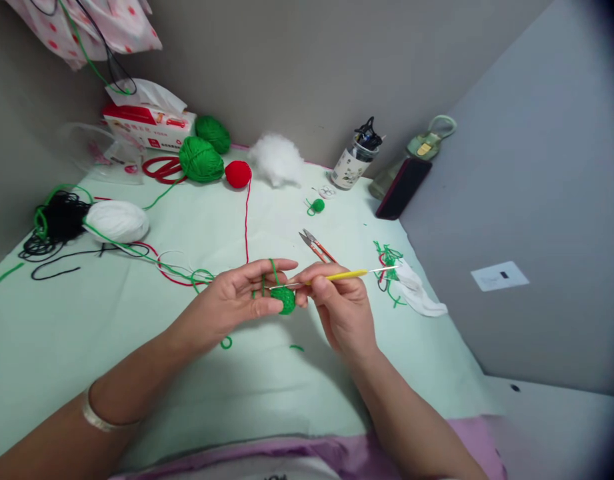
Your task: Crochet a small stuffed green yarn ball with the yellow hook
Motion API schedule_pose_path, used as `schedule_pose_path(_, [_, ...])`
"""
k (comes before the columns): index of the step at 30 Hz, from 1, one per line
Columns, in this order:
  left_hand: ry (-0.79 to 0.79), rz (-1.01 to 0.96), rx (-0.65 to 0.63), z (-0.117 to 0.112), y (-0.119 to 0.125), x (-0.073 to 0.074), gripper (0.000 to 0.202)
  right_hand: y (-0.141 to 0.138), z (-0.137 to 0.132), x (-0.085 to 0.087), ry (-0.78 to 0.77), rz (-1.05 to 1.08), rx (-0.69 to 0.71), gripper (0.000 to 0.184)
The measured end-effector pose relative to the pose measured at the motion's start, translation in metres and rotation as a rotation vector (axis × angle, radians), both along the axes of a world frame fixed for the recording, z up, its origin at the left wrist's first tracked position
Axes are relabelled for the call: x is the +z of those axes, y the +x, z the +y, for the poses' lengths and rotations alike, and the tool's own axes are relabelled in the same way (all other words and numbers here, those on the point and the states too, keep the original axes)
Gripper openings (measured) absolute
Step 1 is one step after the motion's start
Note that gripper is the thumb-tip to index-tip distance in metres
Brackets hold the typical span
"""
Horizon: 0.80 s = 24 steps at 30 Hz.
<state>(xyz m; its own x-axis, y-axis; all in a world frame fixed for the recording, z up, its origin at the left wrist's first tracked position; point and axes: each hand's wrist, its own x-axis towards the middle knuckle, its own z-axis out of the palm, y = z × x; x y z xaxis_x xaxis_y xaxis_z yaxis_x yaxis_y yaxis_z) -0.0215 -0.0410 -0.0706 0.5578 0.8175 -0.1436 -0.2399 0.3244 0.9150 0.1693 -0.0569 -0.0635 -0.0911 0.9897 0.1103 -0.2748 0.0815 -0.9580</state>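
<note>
Between the thumb and fingers of my left hand point(239, 293) is a small green crochet piece point(285, 301). Green yarn loops over the raised index finger of that hand. My right hand point(344, 307) grips a crochet hook point(347, 275) by its yellow handle, and the thin metal shaft points left to the top edge of the green piece. Whether the hook tip sits inside a stitch is too small to tell. Just beyond my right hand lies a pair of thread snips point(317, 245) with orange handles, partly hidden by the hand.
Green yarn balls point(201, 160), a red yarn ball point(238, 175), white stuffing point(277, 160) and a jar of tools point(354, 163) line the back. White yarn point(117, 221) and black yarn point(64, 217) lie left. A phone point(404, 189) leans on a bottle, with yarn scraps point(389, 260) nearer.
</note>
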Motion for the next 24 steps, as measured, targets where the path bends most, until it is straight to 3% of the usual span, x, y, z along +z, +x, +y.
schedule_pose_path(7, [0.007, -0.004, 0.023, -0.0081, 0.0083, -0.0078, 0.049, -0.0016, -0.0017, 0.0020, 0.179, -0.197, -0.143, 0.011])
schedule_pose_path(11, [-0.011, 0.039, 0.096, -0.0067, 0.0074, -0.0041, 0.060, 0.0022, 0.0012, -0.0003, 0.178, -0.205, -0.087, 0.011])
schedule_pose_path(17, [0.038, 0.086, 0.107, -0.0046, 0.0067, -0.0008, 0.068, 0.0045, 0.0020, 0.0020, 0.197, -0.264, 0.045, 0.013])
schedule_pose_path(21, [0.082, 0.118, 0.126, -0.0034, 0.0044, -0.0001, 0.064, 0.0040, 0.0014, 0.0032, 0.263, -0.335, 0.017, 0.014])
schedule_pose_path(24, [0.099, 0.133, 0.128, -0.0027, 0.0024, 0.0014, 0.059, 0.0032, 0.0011, -0.0014, 0.206, -0.245, -0.020, 0.010])
